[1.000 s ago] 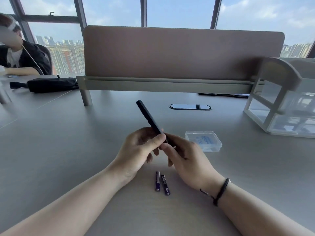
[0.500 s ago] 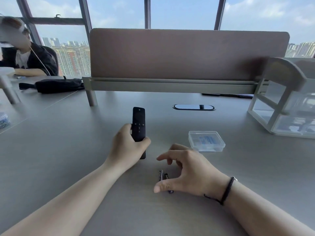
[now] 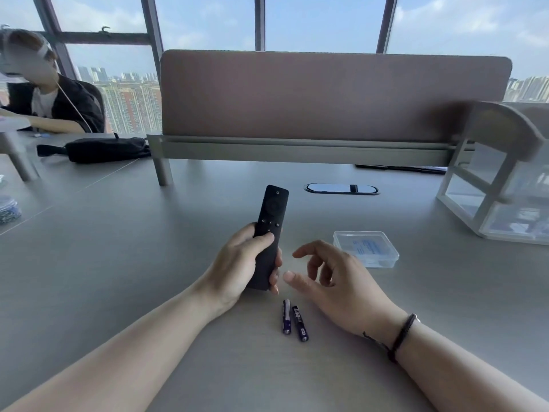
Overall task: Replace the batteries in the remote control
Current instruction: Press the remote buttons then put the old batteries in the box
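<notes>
My left hand [image 3: 240, 263] grips a slim black remote control [image 3: 269, 230] by its lower half, button side up, with the thumb resting below the buttons. The remote points away from me over the grey table [image 3: 118, 263]. My right hand [image 3: 335, 281] hovers just right of the remote, fingers curled apart and holding nothing. Two purple batteries [image 3: 293, 320] lie side by side on the table in front of both hands, untouched.
A small clear plastic box [image 3: 366, 248] sits right of my right hand. A white and clear storage rack [image 3: 502, 185] stands at the far right. A desk divider [image 3: 326, 96] runs across the back. A black pouch [image 3: 104, 148] and a seated person [image 3: 44, 93] are far left.
The remote went from tilted in both hands to my left hand alone, button side up. My right hand let go, dipped over the batteries, then lifted back beside the remote.
</notes>
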`<state>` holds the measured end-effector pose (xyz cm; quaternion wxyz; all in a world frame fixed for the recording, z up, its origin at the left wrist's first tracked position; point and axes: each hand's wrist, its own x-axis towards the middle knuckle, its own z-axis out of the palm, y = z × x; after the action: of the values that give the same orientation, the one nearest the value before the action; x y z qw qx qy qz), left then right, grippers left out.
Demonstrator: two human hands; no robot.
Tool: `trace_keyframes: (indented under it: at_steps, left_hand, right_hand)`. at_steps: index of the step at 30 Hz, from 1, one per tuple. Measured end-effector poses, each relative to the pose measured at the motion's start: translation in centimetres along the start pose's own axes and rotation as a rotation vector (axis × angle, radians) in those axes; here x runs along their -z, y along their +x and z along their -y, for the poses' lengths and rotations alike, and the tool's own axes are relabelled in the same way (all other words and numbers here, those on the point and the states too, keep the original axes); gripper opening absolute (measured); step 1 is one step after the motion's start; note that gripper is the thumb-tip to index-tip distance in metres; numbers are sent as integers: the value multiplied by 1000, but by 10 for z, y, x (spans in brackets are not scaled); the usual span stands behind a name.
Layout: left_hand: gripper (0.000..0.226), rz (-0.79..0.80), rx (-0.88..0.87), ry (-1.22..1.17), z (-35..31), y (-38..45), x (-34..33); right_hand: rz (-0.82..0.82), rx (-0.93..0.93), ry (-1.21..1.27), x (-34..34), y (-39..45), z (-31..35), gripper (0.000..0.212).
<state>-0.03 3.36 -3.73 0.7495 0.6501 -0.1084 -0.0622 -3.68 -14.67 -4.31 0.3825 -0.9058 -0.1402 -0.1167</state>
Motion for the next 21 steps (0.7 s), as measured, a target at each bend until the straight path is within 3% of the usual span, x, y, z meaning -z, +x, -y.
trace_keyframes:
  at_steps: [4, 21]
  left_hand:
    - [22, 58, -2, 71, 3, -1, -3]
    - [20, 69, -50, 185, 4, -1, -6]
  right_hand:
    - [-21, 13, 42, -1, 0, -1, 54]
    - [-16, 83, -25, -2, -2, 0, 57]
